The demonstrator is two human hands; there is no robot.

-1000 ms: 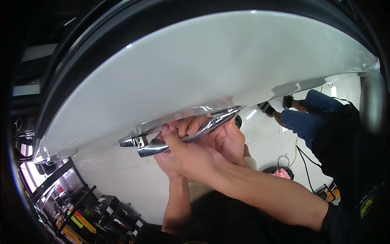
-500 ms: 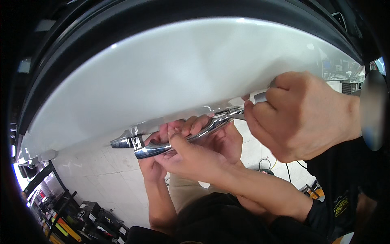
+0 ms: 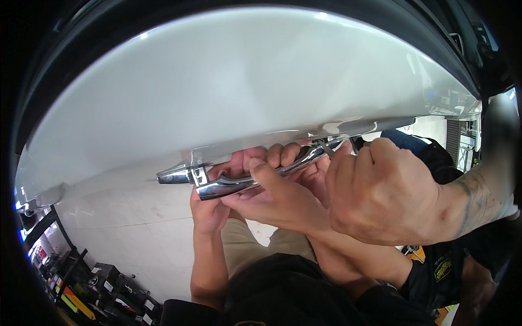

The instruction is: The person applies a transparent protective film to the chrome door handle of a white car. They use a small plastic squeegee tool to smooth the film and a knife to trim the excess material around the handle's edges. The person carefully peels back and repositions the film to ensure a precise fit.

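A chrome door handle (image 3: 220, 188) stands out from a white car door (image 3: 234, 81). My left hand (image 3: 209, 215) is closed about its left end, fingers reaching behind it. Under the handle's middle, my right hand (image 3: 317, 175) is partly covered by a co-worker's arm; its visible fingers curl at the handle. The co-worker's one hand (image 3: 285, 198) grips the handle from below, thumb on the chrome. Their other hand (image 3: 380, 190), a fist, holds a thin metal tool (image 3: 326, 148) at the handle's right end. Most of that tool is hidden.
A chrome end piece (image 3: 175, 175) sits on the door left of the handle. Black cases (image 3: 114, 285) and a dark rack (image 3: 65, 271) stand at the lower left on the pale floor (image 3: 136, 233). The co-worker's dark sleeve (image 3: 418, 282) fills the lower right.
The co-worker's tool hand has dropped lower and turned beside the handle. In the picture, the handle and the hands on it have shifted slightly right and up.
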